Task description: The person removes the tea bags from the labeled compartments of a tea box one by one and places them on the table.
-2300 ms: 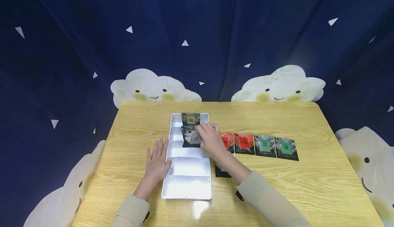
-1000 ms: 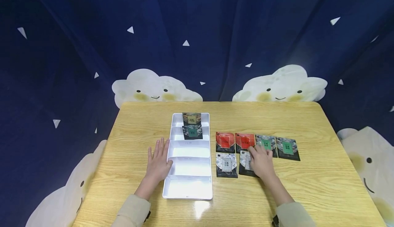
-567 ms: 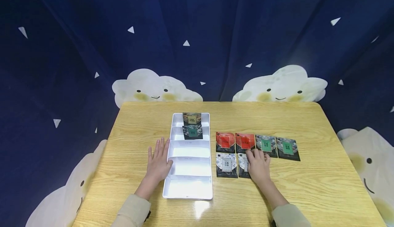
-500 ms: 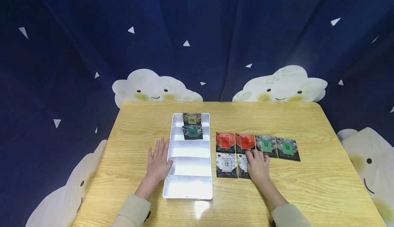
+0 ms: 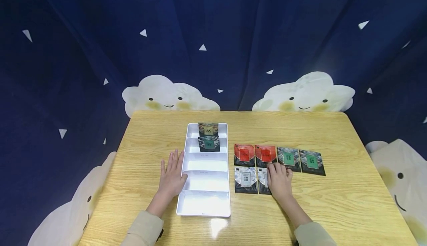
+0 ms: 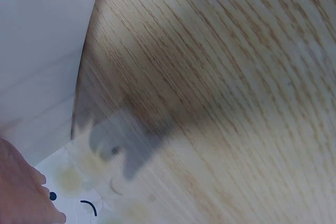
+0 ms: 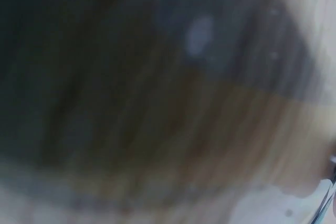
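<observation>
My left hand (image 5: pixel 172 177) lies flat beside the white compartmented tray (image 5: pixel 205 200), its fingers straight and spread along the left rim. My right hand (image 5: pixel 280 180) is on the table with bent fingers over the right half of a white-label tea sachet (image 5: pixel 262 181), gripping it near its right edge; the fingertips are partly hidden. Close on its left lies another white-label tea sachet (image 5: pixel 245 179). Behind them are two red tea sachets (image 5: pixel 244 154) and two green-label tea sachets (image 5: pixel 312 162) in a row. The right wrist view is mostly dark and blurred.
In the tray's far compartments a yellow-label sachet (image 5: pixel 208 130) and a dark green-label sachet (image 5: pixel 209 144) stand leaning back. The wooden table (image 5: pixel 350 201) ends at a dark blue curtain (image 5: pixel 233 34) with cloud prints.
My right hand carried the white-label tea sachet from over the tray to the table, then slid it left against the other one. My left hand has stayed in place.
</observation>
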The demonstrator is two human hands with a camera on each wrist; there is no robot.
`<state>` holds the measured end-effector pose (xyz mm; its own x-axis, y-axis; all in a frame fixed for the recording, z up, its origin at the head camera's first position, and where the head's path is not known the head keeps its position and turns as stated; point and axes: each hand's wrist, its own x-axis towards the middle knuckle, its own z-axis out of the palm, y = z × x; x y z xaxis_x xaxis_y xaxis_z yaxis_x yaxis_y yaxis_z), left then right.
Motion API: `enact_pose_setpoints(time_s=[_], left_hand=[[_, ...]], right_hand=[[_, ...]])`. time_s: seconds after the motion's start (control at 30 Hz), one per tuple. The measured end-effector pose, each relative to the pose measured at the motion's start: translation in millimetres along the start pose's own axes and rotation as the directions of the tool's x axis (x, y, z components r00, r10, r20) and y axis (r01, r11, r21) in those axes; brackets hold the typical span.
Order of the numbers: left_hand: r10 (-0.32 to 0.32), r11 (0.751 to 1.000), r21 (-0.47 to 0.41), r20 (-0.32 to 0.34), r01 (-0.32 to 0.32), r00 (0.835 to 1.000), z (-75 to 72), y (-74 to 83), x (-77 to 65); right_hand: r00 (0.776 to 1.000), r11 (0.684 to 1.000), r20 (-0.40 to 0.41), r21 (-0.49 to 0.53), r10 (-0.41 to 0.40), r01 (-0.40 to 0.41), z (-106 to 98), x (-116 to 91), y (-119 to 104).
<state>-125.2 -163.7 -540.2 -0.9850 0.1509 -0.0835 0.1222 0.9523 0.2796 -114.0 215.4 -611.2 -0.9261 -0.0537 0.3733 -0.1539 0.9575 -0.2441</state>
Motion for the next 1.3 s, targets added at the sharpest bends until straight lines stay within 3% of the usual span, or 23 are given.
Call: enact_pose_setpoints(time_s=[0.27, 0.47, 0.87, 1.3], left_hand=[[-0.001, 1.0, 0.002, 0.003, 0.001, 1.0, 0.7, 0.2, -0.4], [-0.002, 1.0, 0.008, 0.002, 0.002, 1.0, 0.4, 0.0, -0.7], [0.0, 1.0, 0.027, -0.009, 0.001, 1.0, -2.2, 2.0, -1.3], [0.011, 0.998, 0.057, -0.024, -0.009, 1.0, -2.1, 3.0, -1.8]], right_hand=[[1.0, 0.999, -0.018, 0.034, 0.016, -0.016, -2, 2, 0], [0.999, 0.996, -0.051, 0.089, -0.005, 0.009, -11, 20, -10], [0.994, 0.984, -0.031, 0.14, -0.109, 0.112, -27, 86, -64], [0.952, 0.951, 0.034, 0.064, -0.305, 0.302, -18, 129, -126]])
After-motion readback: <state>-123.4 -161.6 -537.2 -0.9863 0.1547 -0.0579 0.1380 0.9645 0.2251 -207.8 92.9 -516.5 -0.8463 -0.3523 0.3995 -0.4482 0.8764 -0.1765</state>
